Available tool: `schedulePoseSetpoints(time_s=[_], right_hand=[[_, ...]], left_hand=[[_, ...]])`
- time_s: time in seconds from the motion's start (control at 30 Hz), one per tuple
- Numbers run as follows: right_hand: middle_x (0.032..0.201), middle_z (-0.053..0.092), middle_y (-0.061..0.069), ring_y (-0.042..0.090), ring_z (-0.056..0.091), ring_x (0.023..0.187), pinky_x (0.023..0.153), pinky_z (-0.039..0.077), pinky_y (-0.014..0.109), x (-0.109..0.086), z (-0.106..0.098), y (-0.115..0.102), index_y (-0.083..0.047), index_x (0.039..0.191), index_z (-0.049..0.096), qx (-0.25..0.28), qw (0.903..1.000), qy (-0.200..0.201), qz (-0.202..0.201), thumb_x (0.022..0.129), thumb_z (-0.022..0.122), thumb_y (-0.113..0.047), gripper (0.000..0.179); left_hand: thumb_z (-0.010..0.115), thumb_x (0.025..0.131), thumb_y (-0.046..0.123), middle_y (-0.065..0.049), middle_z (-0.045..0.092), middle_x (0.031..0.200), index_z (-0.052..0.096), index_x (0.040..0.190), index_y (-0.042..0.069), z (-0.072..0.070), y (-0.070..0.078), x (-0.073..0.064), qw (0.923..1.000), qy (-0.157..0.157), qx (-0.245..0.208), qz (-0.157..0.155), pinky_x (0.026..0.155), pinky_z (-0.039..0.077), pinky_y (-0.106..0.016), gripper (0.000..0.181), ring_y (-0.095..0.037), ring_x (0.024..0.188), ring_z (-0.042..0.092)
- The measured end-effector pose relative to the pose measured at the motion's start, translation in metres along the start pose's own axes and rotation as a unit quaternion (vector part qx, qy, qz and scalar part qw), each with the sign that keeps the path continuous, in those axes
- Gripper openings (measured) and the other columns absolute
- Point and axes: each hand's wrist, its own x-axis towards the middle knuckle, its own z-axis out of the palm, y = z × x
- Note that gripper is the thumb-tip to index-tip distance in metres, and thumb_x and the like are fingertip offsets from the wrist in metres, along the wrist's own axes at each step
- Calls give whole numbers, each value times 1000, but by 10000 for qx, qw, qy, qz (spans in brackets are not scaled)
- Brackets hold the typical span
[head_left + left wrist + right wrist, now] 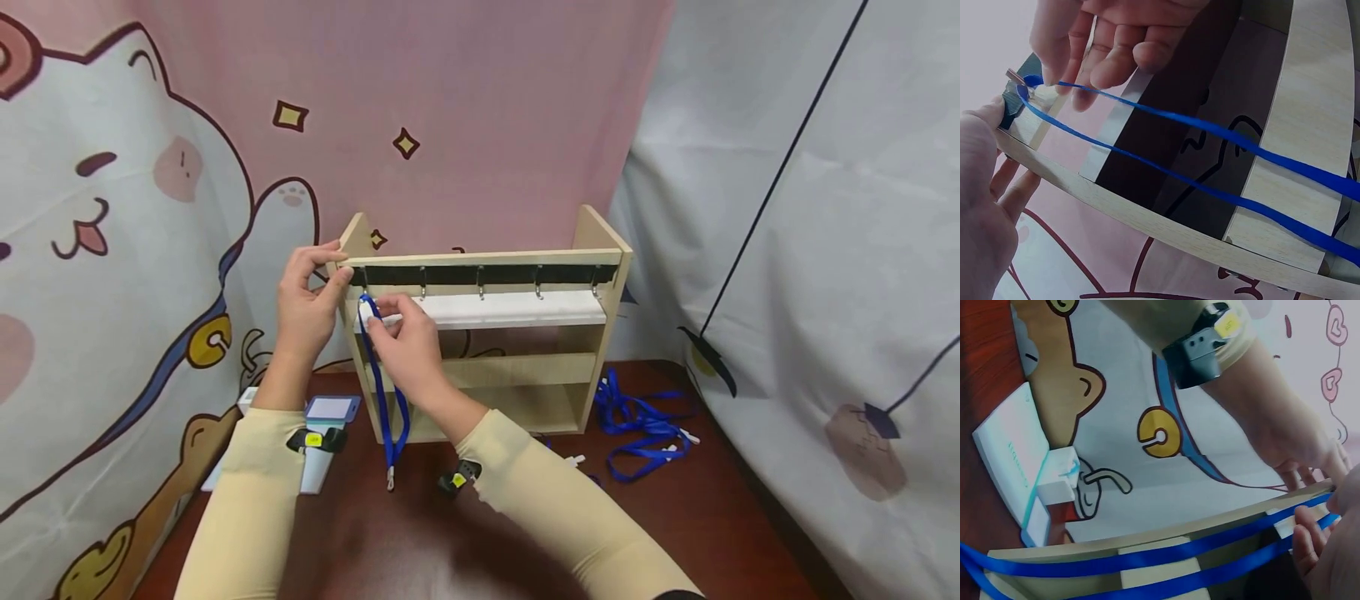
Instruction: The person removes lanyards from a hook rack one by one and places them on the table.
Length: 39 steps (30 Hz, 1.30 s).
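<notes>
In the head view a wooden rack (528, 363) stands on the table, a row of metal hooks (481, 282) along its dark top strip. My left hand (306, 304) grips its upper left corner, thumb in front and fingers behind. A blue lanyard (383, 408) is looped at the leftmost hook, its metal clip (391, 479) hanging low. Beside that hook my right hand (411, 346) pinches the lanyard's upper part between thumb and index finger. In the left wrist view the strap (1179, 120) passes by the right thumb, the other fingers loosely bent.
More blue lanyards (637, 421) lie tangled on the table right of the rack. A blue-framed badge holder (331, 408) and white boxes (1015, 450) are at the left. Printed cloth (480, 100) hangs close behind and at both sides.
</notes>
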Motion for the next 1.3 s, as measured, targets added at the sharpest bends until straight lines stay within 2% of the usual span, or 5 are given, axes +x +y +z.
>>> schedulePoseSetpoints(time_s=[0.4, 0.57, 0.83, 1.07, 1.3], right_hand=[[93, 73, 1, 13, 68, 59, 52, 61, 30, -3, 12, 5, -6, 116, 72, 472, 9979, 409, -179, 106, 73, -6, 9], [87, 72, 1, 13, 67, 57, 51, 59, 30, -4, 10, 4, -5, 111, 74, 524, 9981, 288, -160, 106, 74, -6, 5], [86, 78, 8, 11, 65, 54, 52, 57, 25, -3, 5, 1, -2, 111, 80, 679, 9975, -97, 158, 104, 79, -11, 12], [85, 76, 8, 13, 65, 53, 51, 57, 26, 1, 2, -5, -1, 100, 76, 812, 9966, -110, 82, 103, 78, -7, 7], [88, 73, 3, 15, 65, 55, 49, 53, 26, 4, -5, -14, -4, 103, 75, 802, 9962, -185, -291, 106, 75, -8, 5]], left_hand=[[75, 107, 9, -5, 65, 145, 75, 124, 3, 0, -5, 2, 9999, 48, 73, 70, 102, 63, -37, 18, -20, 138, 58], [74, 107, 6, -9, 65, 144, 75, 123, -1, 1, -4, 0, 9999, 94, 26, 33, 99, 63, -31, 18, -20, 138, 58], [70, 108, 3, -17, 63, 145, 71, 124, -7, 3, 14, -3, 9999, 84, 110, 78, 100, 61, -28, 18, -25, 138, 57], [73, 108, 8, -9, 65, 145, 74, 125, 0, 0, 1, 0, 9998, 43, 153, 91, 100, 62, -31, 19, -20, 138, 57], [75, 108, 13, -2, 66, 144, 76, 124, 6, -1, -3, 0, 9999, -13, 82, 114, 99, 63, -31, 18, -18, 138, 57]])
